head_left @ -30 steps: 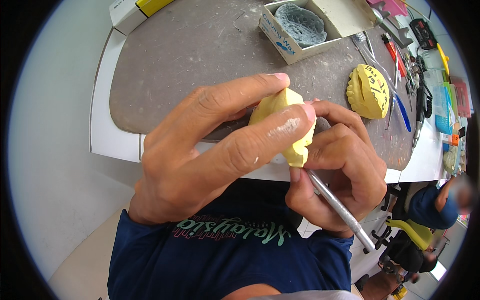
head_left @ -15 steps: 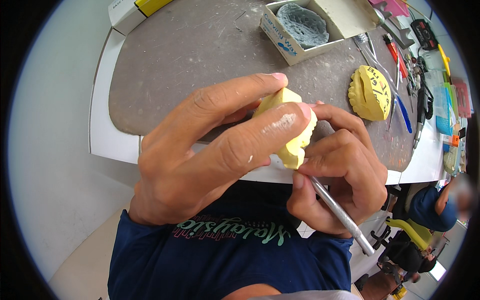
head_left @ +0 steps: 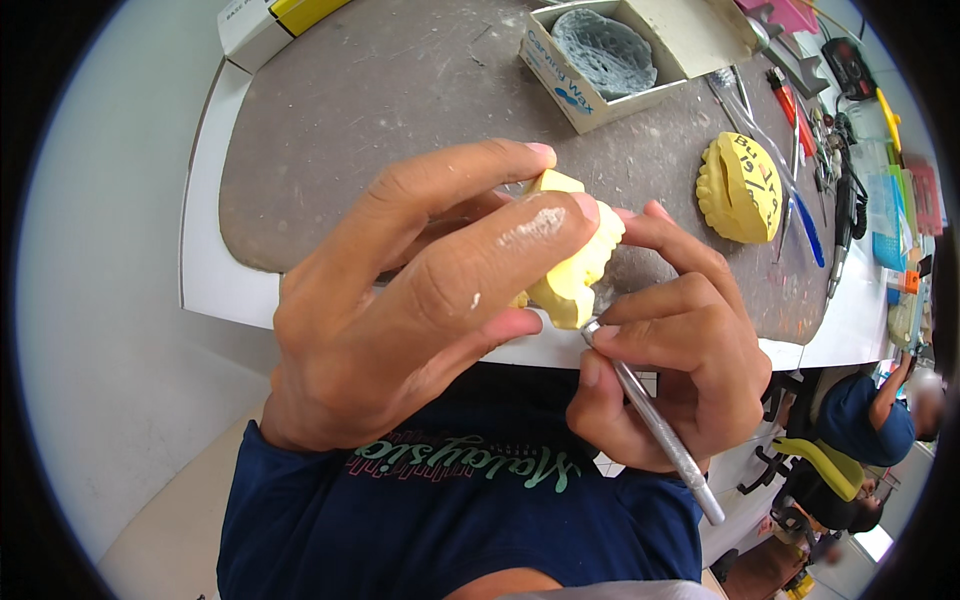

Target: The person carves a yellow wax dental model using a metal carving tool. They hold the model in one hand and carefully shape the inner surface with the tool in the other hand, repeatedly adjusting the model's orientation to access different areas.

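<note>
Beyond right hand (head_left: 685, 345), yellow cast (head_left: 738, 188), open box (head_left: 632, 100)

The toothed cast (head_left: 566, 297) I hold looks matt, like plaster; my tool handle (head_left: 655, 420) is shiny, finely textured metal. At one o'clock, a cardboard box (head_left: 560, 82); at two, a chalky cast (head_left: 735, 190). My shirt (head_left: 440, 530) is matt cloth.

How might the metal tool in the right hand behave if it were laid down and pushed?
The metal tool would probably roll, since its handle looks round and slender. It is likely stiff: the handle runs straight out of the right hand with no sag. Its finely textured surface suggests it would not be very slippery to grip.
</note>
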`<state>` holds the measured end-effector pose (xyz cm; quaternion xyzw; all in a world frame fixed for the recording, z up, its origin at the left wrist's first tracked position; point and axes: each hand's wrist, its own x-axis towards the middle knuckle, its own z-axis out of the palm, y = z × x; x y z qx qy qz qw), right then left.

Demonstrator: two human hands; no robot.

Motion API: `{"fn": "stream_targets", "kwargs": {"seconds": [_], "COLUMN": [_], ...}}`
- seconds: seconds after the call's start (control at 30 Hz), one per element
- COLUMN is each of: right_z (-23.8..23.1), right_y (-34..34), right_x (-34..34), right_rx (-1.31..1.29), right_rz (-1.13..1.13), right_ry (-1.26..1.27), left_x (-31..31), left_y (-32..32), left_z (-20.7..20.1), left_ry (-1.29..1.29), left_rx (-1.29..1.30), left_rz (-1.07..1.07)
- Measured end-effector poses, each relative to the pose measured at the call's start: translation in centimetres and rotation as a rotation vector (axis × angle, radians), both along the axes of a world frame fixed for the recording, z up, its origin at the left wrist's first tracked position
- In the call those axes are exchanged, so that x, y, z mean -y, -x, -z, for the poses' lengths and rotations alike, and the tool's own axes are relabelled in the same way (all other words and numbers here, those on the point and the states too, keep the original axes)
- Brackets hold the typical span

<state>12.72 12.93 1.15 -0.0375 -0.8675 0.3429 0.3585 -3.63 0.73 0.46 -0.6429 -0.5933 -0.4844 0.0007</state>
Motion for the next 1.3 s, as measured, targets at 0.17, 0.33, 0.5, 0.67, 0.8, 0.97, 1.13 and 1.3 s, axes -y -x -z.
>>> {"fn": "stream_targets", "kwargs": {"seconds": [0.17, 0.33, 0.5, 0.67, 0.8, 0.97, 1.13, 1.3], "right_z": [-0.4, -0.3, -0.1, 0.1, 0.1, 0.0, -1.3, -1.2], "right_y": [0.8, 1.1, 1.1, 0.8, 0.6, -0.2, -1.2, -1.4], "right_x": [0.1, 0.2, 0.2, 0.0, 0.1, 0.5, 0.8, 0.1], "right_rx": [0.021, 0.027, 0.022, 0.025, 0.006, -0.02, 0.116, 0.12], "right_rz": [0.049, 0.072, 0.064, 0.043, 0.037, 0.071, 0.072, -0.084], "right_ry": [-0.064, -0.069, -0.091, -0.105, -0.091, -0.027, -0.035, -0.064], "left_x": [-0.4, -0.6, -0.5, -0.4, -0.3, -0.1, 0.2, 1.6], "left_y": [0.7, 1.0, 0.8, 0.3, 0.3, 0.4, 1.1, 0.1], "left_z": [-0.2, 0.0, 0.3, 0.6, 0.7, 0.6, 0.8, 0.7], "left_ry": [-0.015, -0.028, -0.035, -0.04, -0.04, -0.038, 0.003, 0.091], "left_rx": [-0.017, -0.017, -0.008, -0.012, -0.021, -0.021, -0.009, 0.119], "left_rz": [0.019, 0.029, 0.019, 0.005, 0.01, 0.012, -0.031, -0.119]}}
